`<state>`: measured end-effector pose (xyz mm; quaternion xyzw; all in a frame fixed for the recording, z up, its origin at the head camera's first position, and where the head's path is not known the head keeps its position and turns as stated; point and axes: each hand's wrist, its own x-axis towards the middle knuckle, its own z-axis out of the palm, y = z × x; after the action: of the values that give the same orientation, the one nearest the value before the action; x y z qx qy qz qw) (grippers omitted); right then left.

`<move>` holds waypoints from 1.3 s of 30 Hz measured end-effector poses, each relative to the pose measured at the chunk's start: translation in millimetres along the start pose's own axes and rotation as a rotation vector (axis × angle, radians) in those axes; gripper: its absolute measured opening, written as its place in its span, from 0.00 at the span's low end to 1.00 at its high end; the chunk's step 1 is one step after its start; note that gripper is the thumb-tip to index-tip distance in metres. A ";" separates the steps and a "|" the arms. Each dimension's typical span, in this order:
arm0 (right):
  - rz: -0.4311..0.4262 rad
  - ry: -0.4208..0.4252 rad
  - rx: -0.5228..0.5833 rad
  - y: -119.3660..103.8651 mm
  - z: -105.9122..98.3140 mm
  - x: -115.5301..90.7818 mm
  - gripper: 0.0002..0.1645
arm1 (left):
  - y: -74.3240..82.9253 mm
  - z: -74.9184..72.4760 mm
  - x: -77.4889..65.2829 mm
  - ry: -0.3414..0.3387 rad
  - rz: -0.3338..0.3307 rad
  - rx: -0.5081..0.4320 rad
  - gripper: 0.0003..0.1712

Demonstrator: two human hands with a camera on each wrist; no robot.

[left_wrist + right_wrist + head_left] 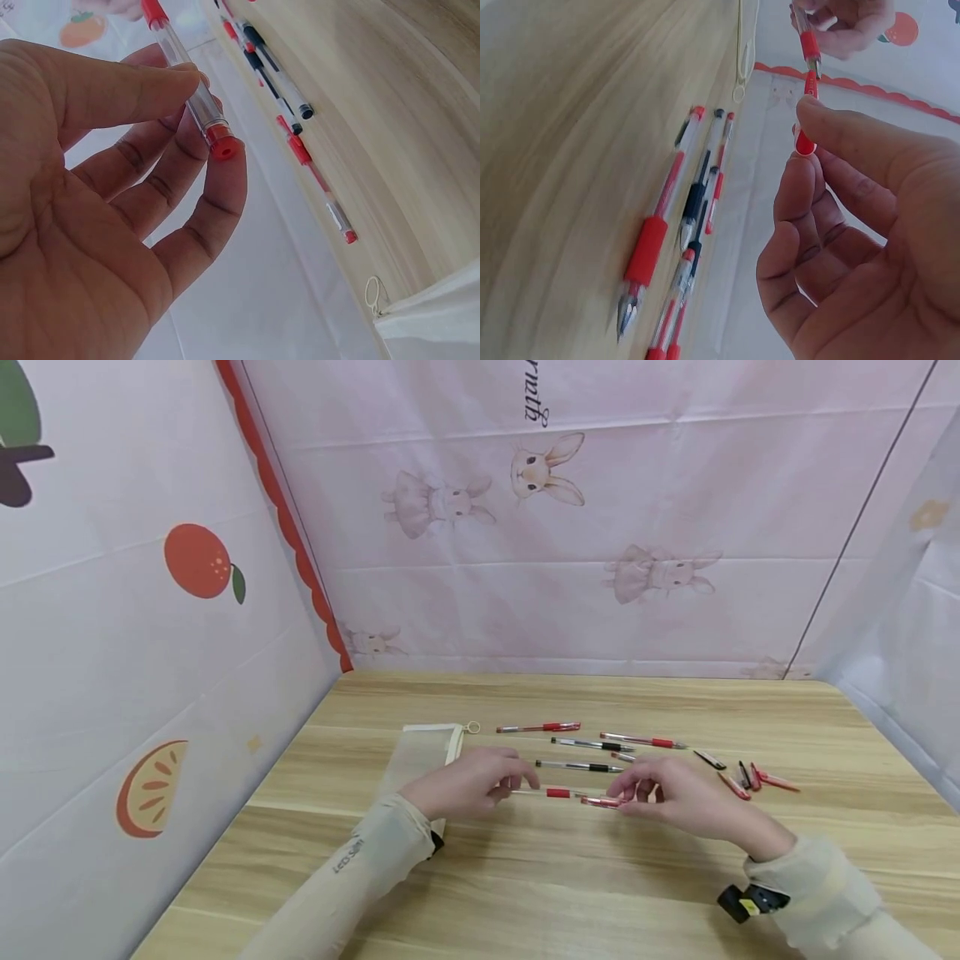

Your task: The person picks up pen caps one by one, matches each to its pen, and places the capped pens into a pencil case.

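Red-gripped pen [808,45] pinched in your left hand [480,781] above the wood-grain table [570,885], you hold a red cap [805,142], likewise pinched, in your right hand [667,793] near the pen's tip; a skewed angle could slide that bare tip past the cap into your right hand.

Five red pens [646,247], two black pens [579,767], four loose red caps [733,787], two black caps [709,760] and one pouch [418,756] are counted.
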<state>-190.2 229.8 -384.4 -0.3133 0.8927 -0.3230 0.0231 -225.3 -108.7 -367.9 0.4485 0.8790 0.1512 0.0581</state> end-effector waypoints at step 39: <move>-0.024 0.000 0.035 -8.8 16.5 18.4 0.06 | 2.8 7.9 16.2 0.004 0.062 0.086 0.10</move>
<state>-196.1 204.8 -389.2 -0.3236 0.8830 -0.3390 0.0250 -230.8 -92.4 -374.0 0.4771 0.8706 0.1160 0.0321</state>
